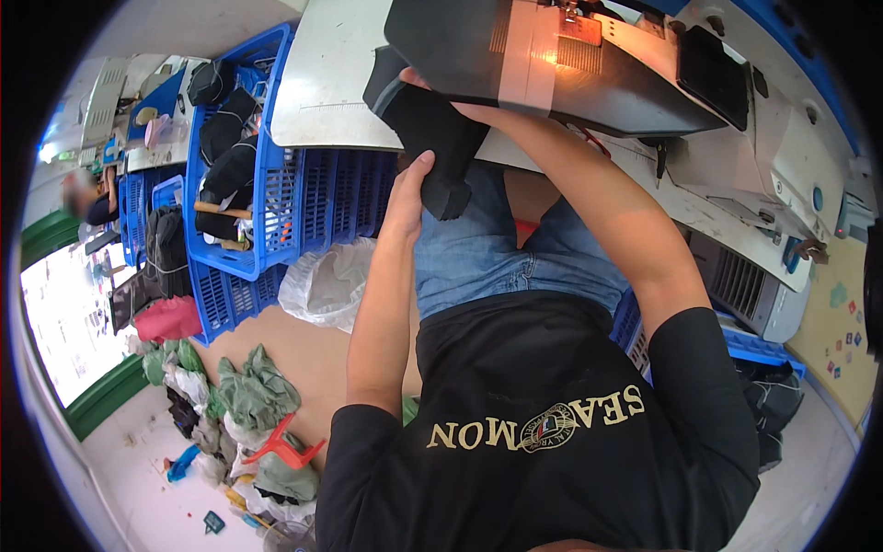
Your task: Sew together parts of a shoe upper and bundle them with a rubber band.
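- The black fabric piece hangs off the front edge of the white bench, just under the arm of the sewing machine. Its long axis runs from the machine's underside down toward the person's lap.
- Both hands meet at this piece. It lies straight ahead of the body, slightly to the person's left of centre.
- The left hand reaches up from below. Its thumb and fingertips press on the lower left edge of the piece, the fingers partly curled, in a light pinch rather than a full fist.
- The right hand is mostly hidden behind the fabric and the machine. Only the wrist and a bit of the thumb side show at the top of the piece. It touches the piece, but how far its fingers are closed cannot be told.
- The left hand is the more exposed and nearer the piece's free lower end. The right hand is at the end nearer the machine.
- Beside the bench on the left stand blue plastic crates holding more dark pieces.
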### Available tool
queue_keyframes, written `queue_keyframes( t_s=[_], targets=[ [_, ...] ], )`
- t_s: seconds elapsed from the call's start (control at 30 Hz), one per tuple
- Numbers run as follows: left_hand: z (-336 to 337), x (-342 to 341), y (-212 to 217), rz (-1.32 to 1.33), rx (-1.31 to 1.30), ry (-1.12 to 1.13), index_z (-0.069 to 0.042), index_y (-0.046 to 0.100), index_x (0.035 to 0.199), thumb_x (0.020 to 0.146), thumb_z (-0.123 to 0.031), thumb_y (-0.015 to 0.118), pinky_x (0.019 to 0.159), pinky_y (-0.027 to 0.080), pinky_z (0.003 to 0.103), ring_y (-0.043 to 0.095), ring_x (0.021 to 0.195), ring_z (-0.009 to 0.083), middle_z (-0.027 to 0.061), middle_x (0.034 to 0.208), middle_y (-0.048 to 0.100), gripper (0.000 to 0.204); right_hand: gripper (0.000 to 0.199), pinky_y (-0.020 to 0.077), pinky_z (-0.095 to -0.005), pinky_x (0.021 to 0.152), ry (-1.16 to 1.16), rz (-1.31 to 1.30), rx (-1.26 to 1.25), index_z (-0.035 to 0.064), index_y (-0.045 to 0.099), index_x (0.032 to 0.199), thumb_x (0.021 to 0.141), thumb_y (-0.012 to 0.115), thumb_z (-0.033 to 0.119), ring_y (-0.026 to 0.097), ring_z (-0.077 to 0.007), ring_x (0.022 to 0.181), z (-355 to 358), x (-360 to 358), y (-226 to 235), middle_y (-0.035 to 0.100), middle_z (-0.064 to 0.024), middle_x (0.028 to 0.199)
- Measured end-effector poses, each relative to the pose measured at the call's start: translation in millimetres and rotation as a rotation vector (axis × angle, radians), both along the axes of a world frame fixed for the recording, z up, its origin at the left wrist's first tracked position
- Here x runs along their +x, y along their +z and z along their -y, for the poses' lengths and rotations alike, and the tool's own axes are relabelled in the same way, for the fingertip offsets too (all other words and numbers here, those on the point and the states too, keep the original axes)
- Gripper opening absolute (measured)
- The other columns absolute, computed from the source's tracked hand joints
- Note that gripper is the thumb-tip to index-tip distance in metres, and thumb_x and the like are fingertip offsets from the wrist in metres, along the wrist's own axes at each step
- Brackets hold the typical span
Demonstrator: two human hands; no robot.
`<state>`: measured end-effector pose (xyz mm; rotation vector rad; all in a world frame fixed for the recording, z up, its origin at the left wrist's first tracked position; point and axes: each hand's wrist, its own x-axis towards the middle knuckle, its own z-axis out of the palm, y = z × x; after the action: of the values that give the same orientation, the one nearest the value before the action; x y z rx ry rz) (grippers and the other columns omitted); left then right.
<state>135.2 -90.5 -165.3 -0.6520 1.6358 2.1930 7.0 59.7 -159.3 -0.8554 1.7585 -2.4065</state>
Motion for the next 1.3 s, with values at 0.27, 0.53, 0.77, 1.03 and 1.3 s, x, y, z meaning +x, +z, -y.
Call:
queue_keyframes(
  t_s=[0.27,0.53,0.77,1.03,1.3],
  targets=[
    [-22.4,4.0,10.9,0.023,0.202,-0.073,0.002,0.053,0.122,0.093,-0.035,0.054,0.094,0.043,0.030,0.059,0.103,0.0195,0.0105,0.114,0.062,0.048,0.052,0.0452,-0.0387,0.091,-0.454,0.459,0.471,-0.0011,0.051,0.122,0.088,0.060,0.037,0.057,-0.0347,0.108,-38.1,137.9,-1.6,0.057,-0.0204,0.119],
    [-45.6,7.3,13.3,0.092,0.424,-0.023,-0.001,0.048,0.125,0.091,-0.034,0.056,0.094,0.043,0.033,0.056,0.107,0.0197,0.0079,0.117,0.058,0.048,0.077,0.0211,-0.0395,0.114,-0.371,0.301,0.728,-0.0125,0.024,0.139,0.090,0.057,0.036,0.022,-0.0376,0.140,-8.9,189.2,17.7,0.024,-0.0301,0.146],
    [-39.7,6.5,11.9,0.019,0.386,-0.151,-0.001,0.049,0.125,0.092,-0.030,0.054,0.096,0.042,0.035,0.056,0.108,0.0203,0.0095,0.117,0.058,0.044,0.066,0.0390,-0.0383,0.101,-0.538,0.571,0.476,-0.0034,0.043,0.134,0.086,0.063,0.037,0.047,-0.0347,0.124,-25.4,197.4,-5.8,0.046,-0.0254,0.133],
    [-40.2,11.0,-2.8,-0.077,0.272,-0.051,-0.003,0.051,0.123,0.093,-0.033,0.051,0.095,0.042,0.035,0.056,0.109,0.0206,0.0077,0.119,0.059,0.042,0.033,0.0476,-0.0240,0.071,-0.388,0.931,0.210,0.0025,0.058,0.122,0.096,0.052,0.021,0.054,-0.0071,0.076,-25.7,174.9,-19.7,0.062,-0.0021,0.093],
    [-36.5,15.6,15.6,-0.162,0.150,0.008,-0.003,0.046,0.125,0.091,-0.021,0.056,0.098,0.037,0.031,0.049,0.113,0.0171,0.0071,0.123,0.052,0.039,0.025,0.0462,-0.0214,0.063,-0.379,0.985,0.220,0.0040,0.064,0.110,0.095,0.054,0.022,0.054,-0.0057,0.074,-16.2,167.0,-21.0,0.061,0.0017,0.085]
  ],
)
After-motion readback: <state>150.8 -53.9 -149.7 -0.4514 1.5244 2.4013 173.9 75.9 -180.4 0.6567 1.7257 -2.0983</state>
